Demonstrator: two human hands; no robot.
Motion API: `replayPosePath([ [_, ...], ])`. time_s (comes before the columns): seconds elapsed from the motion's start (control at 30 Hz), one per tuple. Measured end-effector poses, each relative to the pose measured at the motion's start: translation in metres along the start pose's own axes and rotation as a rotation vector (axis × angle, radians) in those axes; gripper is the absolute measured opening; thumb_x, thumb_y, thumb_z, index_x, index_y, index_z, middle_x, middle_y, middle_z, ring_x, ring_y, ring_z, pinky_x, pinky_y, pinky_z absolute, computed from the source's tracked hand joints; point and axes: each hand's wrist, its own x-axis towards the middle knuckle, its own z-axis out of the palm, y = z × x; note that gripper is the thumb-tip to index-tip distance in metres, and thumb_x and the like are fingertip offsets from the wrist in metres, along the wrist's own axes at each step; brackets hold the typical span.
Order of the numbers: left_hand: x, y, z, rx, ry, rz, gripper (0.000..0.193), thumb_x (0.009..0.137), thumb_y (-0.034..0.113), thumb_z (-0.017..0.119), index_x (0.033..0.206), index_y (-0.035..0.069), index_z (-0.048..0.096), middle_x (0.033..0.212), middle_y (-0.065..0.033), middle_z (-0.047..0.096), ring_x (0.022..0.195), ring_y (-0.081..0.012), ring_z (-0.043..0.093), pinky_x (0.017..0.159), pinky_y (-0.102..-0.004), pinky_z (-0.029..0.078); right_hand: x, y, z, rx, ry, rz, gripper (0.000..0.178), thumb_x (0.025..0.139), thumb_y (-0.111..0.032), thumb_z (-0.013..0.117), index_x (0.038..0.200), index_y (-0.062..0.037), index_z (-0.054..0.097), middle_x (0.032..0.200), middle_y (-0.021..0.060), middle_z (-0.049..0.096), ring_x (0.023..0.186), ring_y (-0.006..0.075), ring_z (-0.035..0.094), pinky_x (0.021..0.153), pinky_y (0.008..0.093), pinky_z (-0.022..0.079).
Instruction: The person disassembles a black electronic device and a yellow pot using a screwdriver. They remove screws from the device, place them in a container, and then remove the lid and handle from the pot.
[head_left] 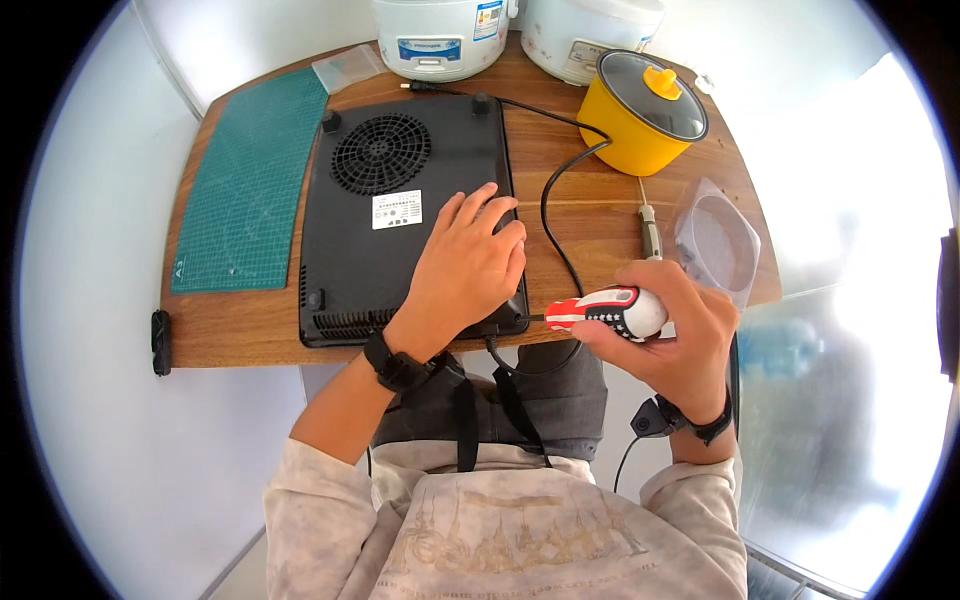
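A black induction cooktop (345, 255) lies bottom up on the wooden table, showing its round fan grille (380, 152) and a white label (397, 209). My left hand (468, 255) rests on its right half, fingers spread and holding nothing. In my right hand (672, 335) is a screwdriver (600, 310) with a red, white and black handle, held nearly level. Its shaft points left to the cooktop's near right corner; whether the tip sits in a screw is too small to tell. A black power cord (547, 200) runs from the cooktop's near edge around its right side.
A green cutting mat (245, 190) lies left. A yellow pot (630, 125) with a glass lid stands back right, near a grey-handled screwdriver (650, 232) and a clear plastic tray (718, 240). Two white rice cookers (440, 50) stand behind. A black object (161, 342) is at the left corner.
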Motion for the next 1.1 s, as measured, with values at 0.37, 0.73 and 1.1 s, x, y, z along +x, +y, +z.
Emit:
replayPosePath([
  [0.37, 0.0, 0.001, -0.001, -0.03, 0.003, -0.017, 0.012, 0.09, 0.014, 0.06, 0.095, 0.007, 0.068, 0.127, -0.011, 0.061, 0.132, -0.0336, 0.048, 0.112, -0.0507, 0.035, 0.0, -0.003, -0.022, -0.066, 0.136, -0.029, 0.035, 0.065, -0.017, 0.092, 0.089, -0.0018, 0.071, 0.077, 0.0079, 0.071, 0.064, 0.0171, 0.068, 0.06, 0.0267, 0.054],
  [0.73, -0.001, 0.0, 0.0, -0.002, -0.023, -0.02, 0.013, 0.092, 0.014, 0.059, 0.098, 0.007, 0.067, 0.129, -0.0112, 0.06, 0.135, -0.0337, 0.047, 0.113, -0.0521, 0.035, -0.045, 0.037, -0.028, -0.035, 0.279, 0.388, 0.036, 0.077, -0.004, 0.085, 0.105, -0.0008, 0.062, 0.106, 0.0143, 0.073, 0.091, 0.0133, 0.069, 0.079, 0.0255, 0.054],
  [1.1, 0.0, 0.001, -0.003, -0.027, -0.015, -0.026, 0.013, 0.092, 0.014, 0.06, 0.097, 0.007, 0.068, 0.129, -0.012, 0.061, 0.134, -0.0346, 0.047, 0.112, -0.0533, 0.036, -0.087, 0.087, 0.031, -0.209, 0.296, 0.403, 0.034, 0.079, -0.011, 0.083, 0.098, -0.0045, 0.056, 0.11, 0.0135, 0.071, 0.096, 0.0305, 0.07, 0.081, 0.0357, 0.054],
])
